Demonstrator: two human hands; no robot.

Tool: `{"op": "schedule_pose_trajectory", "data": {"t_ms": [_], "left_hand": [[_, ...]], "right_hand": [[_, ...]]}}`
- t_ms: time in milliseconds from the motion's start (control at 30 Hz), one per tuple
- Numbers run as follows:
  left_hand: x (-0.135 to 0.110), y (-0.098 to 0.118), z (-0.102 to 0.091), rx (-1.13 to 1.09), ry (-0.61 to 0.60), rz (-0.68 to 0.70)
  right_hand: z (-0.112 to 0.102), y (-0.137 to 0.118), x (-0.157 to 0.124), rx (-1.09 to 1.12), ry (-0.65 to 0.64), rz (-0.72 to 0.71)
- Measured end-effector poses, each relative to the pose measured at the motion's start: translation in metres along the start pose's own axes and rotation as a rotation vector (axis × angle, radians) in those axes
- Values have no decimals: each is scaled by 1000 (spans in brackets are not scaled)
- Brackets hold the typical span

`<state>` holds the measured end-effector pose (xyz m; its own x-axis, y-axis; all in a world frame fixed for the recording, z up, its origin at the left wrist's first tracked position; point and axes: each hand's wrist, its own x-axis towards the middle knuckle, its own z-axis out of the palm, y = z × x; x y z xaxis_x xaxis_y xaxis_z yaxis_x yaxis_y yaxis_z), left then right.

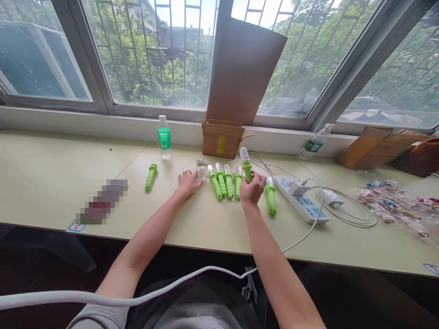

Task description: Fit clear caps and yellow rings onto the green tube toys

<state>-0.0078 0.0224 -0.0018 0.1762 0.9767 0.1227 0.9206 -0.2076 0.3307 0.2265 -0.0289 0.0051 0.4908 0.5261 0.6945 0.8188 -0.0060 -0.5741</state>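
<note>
My right hand [253, 189] is closed around a green stick with a clear cap [246, 163], held upright above the table. My left hand [188, 182] rests on the pale green table [51, 173], fingers curled beside a small clear cap [201, 173]; whether it grips the cap is unclear. Between the hands lie several green sticks with clear caps [221, 182] in a row. Another capped stick [270, 196] lies right of my right hand. A green handle without a cap [150, 177] lies apart at the left.
A water bottle with a green label [164, 137] stands behind the sticks, next to an open cardboard box [222, 138]. A white power strip [302, 199] with cables lies at the right, beyond it plastic bags [394, 203], a tipped bottle [315, 142] and another box [377, 146]. A white cable [171, 285] crosses my lap.
</note>
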Motion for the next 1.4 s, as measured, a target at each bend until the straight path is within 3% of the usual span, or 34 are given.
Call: {"op": "schedule_pose_trajectory", "data": {"t_ms": [267, 467, 633, 800, 867, 1000, 1233, 1400], "left_hand": [[0, 1, 0, 3, -4, -5], [1, 0, 1, 7, -4, -1], [1, 0, 1, 3, 0, -2], [1, -1, 2, -1, 5, 2], [1, -1, 2, -1, 10, 4], [1, -1, 2, 2, 3, 6], [0, 0, 1, 5, -8, -2], [0, 0, 1, 8, -9, -2]], "right_hand": [[-2, 6, -1, -219, -267, 314], [0, 11, -2, -329, -427, 357], [2, 12, -3, -322, -386, 315], [-1, 11, 2, -345, -82, 278], [-3, 15, 5, -379, -31, 316], [-5, 26, 9, -395, -119, 451], [-8, 34, 10, -416, -182, 421], [-10, 39, 13, -447, -347, 444]]}}
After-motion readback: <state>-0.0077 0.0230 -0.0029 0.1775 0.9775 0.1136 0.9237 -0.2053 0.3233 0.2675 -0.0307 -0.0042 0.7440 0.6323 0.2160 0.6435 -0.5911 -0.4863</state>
